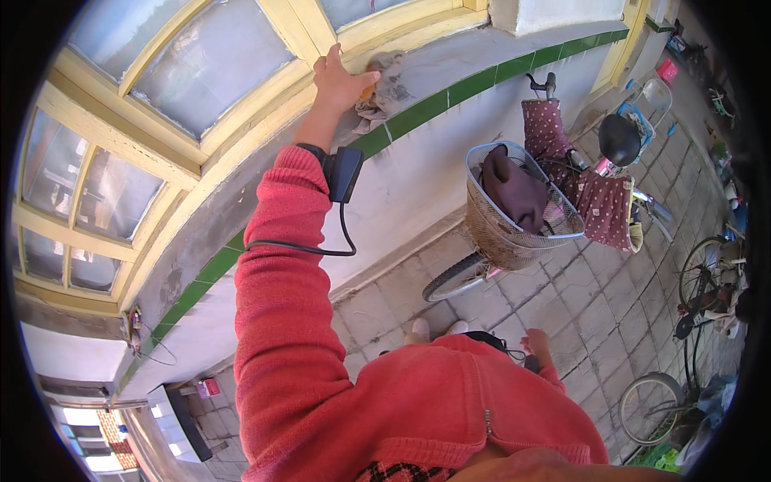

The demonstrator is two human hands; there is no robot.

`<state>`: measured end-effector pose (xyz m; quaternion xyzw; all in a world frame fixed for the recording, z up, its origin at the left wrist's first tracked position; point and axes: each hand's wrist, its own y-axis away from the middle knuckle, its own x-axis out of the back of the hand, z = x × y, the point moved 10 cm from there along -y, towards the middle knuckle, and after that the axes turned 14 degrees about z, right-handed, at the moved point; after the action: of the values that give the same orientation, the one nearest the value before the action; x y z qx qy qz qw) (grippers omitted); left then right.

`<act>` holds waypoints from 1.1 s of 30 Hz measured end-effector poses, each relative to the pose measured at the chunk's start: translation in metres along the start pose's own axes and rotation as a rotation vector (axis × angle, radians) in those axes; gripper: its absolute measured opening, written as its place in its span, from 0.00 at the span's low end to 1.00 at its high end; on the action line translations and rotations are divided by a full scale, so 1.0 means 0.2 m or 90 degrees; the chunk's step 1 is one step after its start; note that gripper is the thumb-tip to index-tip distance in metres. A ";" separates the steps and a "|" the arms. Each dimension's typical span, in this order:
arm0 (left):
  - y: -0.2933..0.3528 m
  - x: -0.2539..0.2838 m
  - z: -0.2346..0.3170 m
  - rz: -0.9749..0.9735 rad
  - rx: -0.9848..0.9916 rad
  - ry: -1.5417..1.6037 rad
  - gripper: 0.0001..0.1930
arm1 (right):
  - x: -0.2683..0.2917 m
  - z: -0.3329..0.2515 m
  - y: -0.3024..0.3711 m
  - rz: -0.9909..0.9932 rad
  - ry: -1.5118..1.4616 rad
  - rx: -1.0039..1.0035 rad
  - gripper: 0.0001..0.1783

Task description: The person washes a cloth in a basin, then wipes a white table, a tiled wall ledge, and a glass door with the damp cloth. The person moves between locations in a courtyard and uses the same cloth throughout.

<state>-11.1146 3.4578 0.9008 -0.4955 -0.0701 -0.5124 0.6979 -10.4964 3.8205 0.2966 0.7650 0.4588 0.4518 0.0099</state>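
Observation:
My left hand [340,85] is stretched up to the window, fingers spread against the lower edge of the cream-yellow window frame [265,103]. Its thumb points over a crumpled grey cloth [390,87] lying on the grey sill [442,68]. A bit of orange [369,90] shows between hand and cloth; what it is I cannot make out. At my right side hangs my right hand [536,344], small in view, its fingers loosely curled and apart with nothing seen in them.
Green tiles [482,84] edge the sill. Close to the wall stands a bicycle with a wire basket [514,233] holding a dark purple cloth [514,189], and dotted handlebar covers [602,213]. Another bicycle wheel [652,408] and clutter lie to the right on the paving [594,345].

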 end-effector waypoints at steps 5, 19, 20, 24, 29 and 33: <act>0.29 0.08 -0.43 -0.004 0.079 -0.037 0.42 | 0.11 -0.27 0.09 0.029 -0.305 -0.212 0.09; 0.50 0.32 -0.51 0.176 0.005 -0.222 0.18 | 0.92 -2.74 -0.05 0.103 -0.372 0.362 0.23; 0.50 0.31 -0.50 0.174 -0.004 -0.236 0.17 | 0.93 -2.96 -0.06 0.137 -0.346 0.447 0.24; 0.49 0.32 -0.47 0.209 -0.010 -0.289 0.17 | 0.88 -3.70 0.01 0.321 -0.203 0.797 0.32; 0.49 0.32 -0.48 0.229 0.029 -0.338 0.17 | 0.61 -4.16 -0.07 0.437 0.027 0.959 0.31; 0.48 0.32 -0.48 0.242 0.022 -0.328 0.15 | 0.49 -4.23 -0.30 0.299 0.081 0.936 0.22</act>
<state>-11.0484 3.3410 0.8320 -0.6016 -0.1596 -0.2294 0.7484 -11.1143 3.5875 0.8373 0.6248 0.4661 0.0649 -0.6230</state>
